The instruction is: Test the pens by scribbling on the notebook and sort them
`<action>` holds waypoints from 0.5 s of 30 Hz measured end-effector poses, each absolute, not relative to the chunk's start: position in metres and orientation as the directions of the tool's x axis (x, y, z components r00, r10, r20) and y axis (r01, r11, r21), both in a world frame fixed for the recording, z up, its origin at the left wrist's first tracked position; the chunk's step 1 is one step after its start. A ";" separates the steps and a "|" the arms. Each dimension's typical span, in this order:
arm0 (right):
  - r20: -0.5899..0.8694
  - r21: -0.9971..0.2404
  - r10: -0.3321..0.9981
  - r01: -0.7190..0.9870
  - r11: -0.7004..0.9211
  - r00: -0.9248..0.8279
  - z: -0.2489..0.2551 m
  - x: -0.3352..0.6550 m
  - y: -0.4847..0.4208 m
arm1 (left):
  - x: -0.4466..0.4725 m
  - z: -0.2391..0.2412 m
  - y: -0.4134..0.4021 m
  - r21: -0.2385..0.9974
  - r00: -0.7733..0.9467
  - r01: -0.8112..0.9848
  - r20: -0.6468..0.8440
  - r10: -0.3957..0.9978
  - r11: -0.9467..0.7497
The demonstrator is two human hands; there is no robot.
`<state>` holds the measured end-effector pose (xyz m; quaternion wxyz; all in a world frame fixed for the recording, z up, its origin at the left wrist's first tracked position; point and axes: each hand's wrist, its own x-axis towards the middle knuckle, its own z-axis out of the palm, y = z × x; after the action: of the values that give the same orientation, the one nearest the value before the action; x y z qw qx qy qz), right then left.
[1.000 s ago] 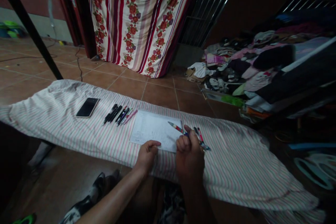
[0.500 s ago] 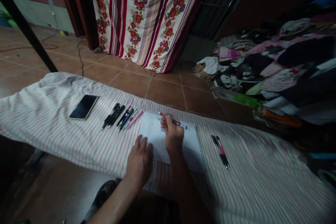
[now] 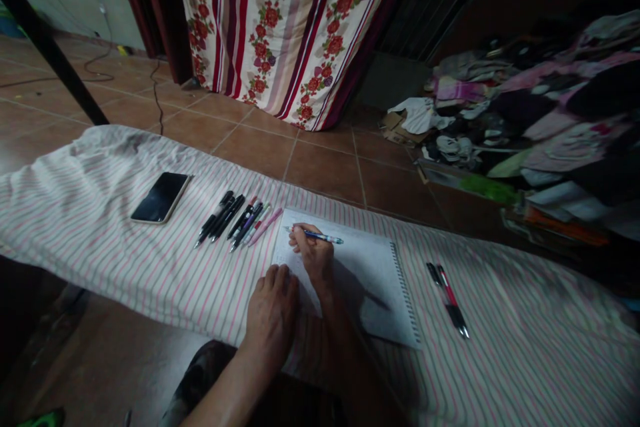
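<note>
A white spiral notebook [image 3: 370,273] lies open on a striped cloth [image 3: 100,227] spread over a low surface. My right hand [image 3: 313,255] is closed round a blue pen [image 3: 320,237], with the pen tip at the notebook's upper left corner. My left hand [image 3: 270,310] rests flat with fingers stretched out on the notebook's near left edge. A row of several pens [image 3: 235,219] lies just left of the notebook. Two more pens [image 3: 449,298], one black and one red, lie to its right.
A dark phone [image 3: 160,197] lies face up on the cloth at the left. Behind are a tiled floor, a floral striped curtain [image 3: 280,20], and a heap of clothes [image 3: 530,120] at the right. A black pole [image 3: 50,47] slants at the far left.
My right hand carried the pen from the notebook's right side to its upper left corner. My left hand shifted from gripping the near edge to lying flat. The view drifted left.
</note>
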<state>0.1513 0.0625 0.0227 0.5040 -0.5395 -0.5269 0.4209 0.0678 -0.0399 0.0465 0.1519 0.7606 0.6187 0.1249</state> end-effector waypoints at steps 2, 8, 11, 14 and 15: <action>0.099 -0.984 0.992 0.158 0.086 0.074 0.015 0.153 0.063 | 0.068 0.048 -0.039 0.386 0.207 0.904 -0.011 0.978 -0.187; 0.194 -0.957 0.974 0.240 0.162 0.115 -0.002 0.158 0.066 | 0.068 0.048 -0.038 0.325 0.206 0.925 -0.002 0.978 -0.194; 0.235 -0.935 0.962 0.303 0.185 0.137 -0.002 0.158 0.064 | 0.069 0.049 -0.038 0.321 0.201 0.928 -0.008 0.980 -0.188; 0.202 -0.917 0.973 0.370 0.147 0.113 0.001 0.157 0.061 | 0.070 0.052 -0.037 0.328 0.196 0.928 -0.032 0.980 -0.175; 0.187 -0.912 0.976 0.389 0.131 0.109 0.003 0.156 0.059 | 0.071 0.053 -0.037 0.328 0.194 0.929 -0.039 0.980 -0.171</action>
<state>0.1565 0.0593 0.0029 0.4676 -0.5795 -0.5889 0.3141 0.0706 -0.0370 0.0528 0.1408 0.7599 0.6281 0.0908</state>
